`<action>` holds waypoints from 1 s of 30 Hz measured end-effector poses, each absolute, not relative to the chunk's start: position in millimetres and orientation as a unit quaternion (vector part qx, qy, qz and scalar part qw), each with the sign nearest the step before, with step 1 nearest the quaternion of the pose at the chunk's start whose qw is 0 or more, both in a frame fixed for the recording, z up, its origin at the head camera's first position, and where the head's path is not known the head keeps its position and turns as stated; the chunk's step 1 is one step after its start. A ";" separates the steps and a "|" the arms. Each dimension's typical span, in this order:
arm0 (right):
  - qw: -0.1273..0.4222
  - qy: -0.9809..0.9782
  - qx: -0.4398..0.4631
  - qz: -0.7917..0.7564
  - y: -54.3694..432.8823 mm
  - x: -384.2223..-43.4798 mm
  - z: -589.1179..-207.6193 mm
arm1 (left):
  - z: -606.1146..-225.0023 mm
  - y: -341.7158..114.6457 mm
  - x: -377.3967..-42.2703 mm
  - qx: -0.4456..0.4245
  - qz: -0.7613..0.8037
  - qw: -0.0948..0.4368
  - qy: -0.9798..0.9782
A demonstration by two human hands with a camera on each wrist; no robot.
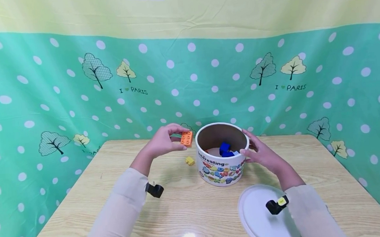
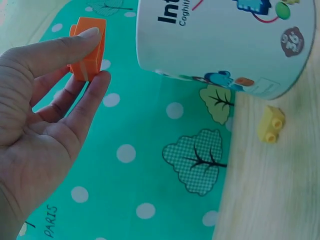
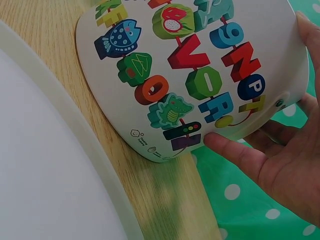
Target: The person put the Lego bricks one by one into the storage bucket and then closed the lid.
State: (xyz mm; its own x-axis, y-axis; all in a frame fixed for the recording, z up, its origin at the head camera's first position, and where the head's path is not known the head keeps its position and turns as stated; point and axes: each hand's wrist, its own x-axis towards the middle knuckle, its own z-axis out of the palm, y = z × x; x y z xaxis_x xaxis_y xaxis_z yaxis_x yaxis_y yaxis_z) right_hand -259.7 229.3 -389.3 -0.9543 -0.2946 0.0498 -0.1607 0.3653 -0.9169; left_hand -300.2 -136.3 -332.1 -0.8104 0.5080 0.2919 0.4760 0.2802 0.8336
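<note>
My left hand (image 1: 165, 142) pinches an orange building brick (image 1: 187, 139) between thumb and fingertips, its studs facing the head camera. The left wrist view shows the thumb on one face of that brick (image 2: 90, 47). The brick is up beside the rim of a round white bucket (image 1: 214, 173) printed with colourful letters and "Interesting". My right hand (image 1: 263, 154) grips the bucket's right side, thumb and fingers spread along its rim. Inside the bucket lie blue bricks (image 1: 225, 149), and a bit of orange shows at the left. Much of the bucket's floor is hidden by its front wall.
A small yellow brick (image 1: 189, 161) lies on the wooden table (image 1: 169, 214), just left of the bucket. The round white lid (image 1: 261, 215) rests flat at the front right, partly under my right forearm. Behind the table hangs a green dotted cloth (image 1: 187, 82).
</note>
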 end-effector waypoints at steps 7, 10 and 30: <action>0.059 0.827 -0.137 -0.542 229.9 -260.3 -390.6 | -322.3 -122.4 -306.7 0.320 0.509 0.016 0.799; 0.059 0.828 -0.137 -0.540 230.5 -262.0 -392.1 | -317.1 -115.0 -310.0 0.324 0.493 0.015 0.807; 0.063 0.817 -0.141 -0.555 232.1 -265.7 -395.3 | -287.6 -59.9 -335.7 0.315 0.410 0.081 0.852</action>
State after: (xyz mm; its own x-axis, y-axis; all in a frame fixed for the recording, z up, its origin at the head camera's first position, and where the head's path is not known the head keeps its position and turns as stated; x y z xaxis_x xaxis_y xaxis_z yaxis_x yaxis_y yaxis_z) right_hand -265.7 232.1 -395.3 -0.9521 -0.3010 0.0543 -0.1614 0.3438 -0.9251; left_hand -335.7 -59.9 -287.6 -0.7882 0.6034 0.1211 0.4709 0.4647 0.7498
